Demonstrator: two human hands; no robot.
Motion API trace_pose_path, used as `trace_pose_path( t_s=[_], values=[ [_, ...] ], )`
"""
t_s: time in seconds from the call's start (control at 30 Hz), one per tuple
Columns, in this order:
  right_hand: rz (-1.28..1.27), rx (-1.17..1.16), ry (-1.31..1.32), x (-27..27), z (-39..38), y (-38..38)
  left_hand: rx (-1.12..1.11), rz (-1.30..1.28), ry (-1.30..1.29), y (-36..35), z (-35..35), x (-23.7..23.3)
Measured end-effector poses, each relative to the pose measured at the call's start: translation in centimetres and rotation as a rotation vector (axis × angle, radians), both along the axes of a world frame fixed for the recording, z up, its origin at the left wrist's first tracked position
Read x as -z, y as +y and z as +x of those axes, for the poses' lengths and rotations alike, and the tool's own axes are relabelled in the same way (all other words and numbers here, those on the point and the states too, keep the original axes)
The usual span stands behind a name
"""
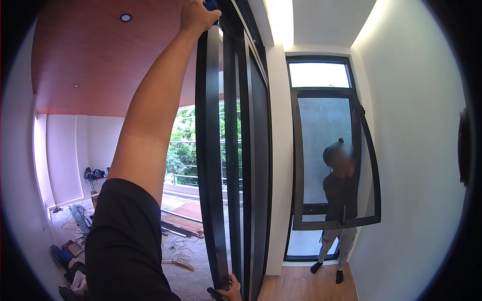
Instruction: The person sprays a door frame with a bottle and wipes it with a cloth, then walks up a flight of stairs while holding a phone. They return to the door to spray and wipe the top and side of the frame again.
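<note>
Two bare hands are noted at a black door frame (210, 150). The left hand (198, 16), raised to the frame's upper end, grasps a blue item (211, 5). The right hand (232, 289) sits low by the frame, beside a black item (217, 294); its grip cannot be determined. To the right, a person (341, 193) stands near the wood floor's (296, 282) far edge, behind a black-framed window sash (369, 219). To the left, reddish boards (188, 211) and loose wire (185, 247) lie on a grey floor (193, 286).

Trees (183, 125) beyond a railing (183, 175), wires (184, 247) and boards (185, 215) on grey floor (201, 281), round light (125, 18) in reddish ceiling (100, 55), person (341, 200) in black socks (317, 267)
</note>
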State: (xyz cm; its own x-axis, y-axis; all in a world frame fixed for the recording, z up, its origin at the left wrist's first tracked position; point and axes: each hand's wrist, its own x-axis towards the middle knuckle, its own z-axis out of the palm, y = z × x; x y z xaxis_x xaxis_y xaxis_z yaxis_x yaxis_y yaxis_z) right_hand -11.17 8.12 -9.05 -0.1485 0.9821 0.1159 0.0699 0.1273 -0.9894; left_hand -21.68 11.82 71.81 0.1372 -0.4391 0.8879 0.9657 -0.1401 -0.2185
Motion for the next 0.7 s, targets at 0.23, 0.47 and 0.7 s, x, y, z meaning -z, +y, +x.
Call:
trace_pose_path(
  t_s=[0.23,0.47,0.7],
  values=[
    [-0.060,-0.182,0.327,3.2,0.0,1.8,0.097,0.035,-0.008,0.3,0.6,1.2],
    [-0.508,-0.184,0.557,-12.0,5.2,-6.9,0.258,0.047,-0.006,-0.2,1.7,13.3],
    [0.773,-0.283,-0.160,-1.3,5.4,-1.8,0.651,-0.433,-0.177,-1.5,2.2,37.1]
  ],
)
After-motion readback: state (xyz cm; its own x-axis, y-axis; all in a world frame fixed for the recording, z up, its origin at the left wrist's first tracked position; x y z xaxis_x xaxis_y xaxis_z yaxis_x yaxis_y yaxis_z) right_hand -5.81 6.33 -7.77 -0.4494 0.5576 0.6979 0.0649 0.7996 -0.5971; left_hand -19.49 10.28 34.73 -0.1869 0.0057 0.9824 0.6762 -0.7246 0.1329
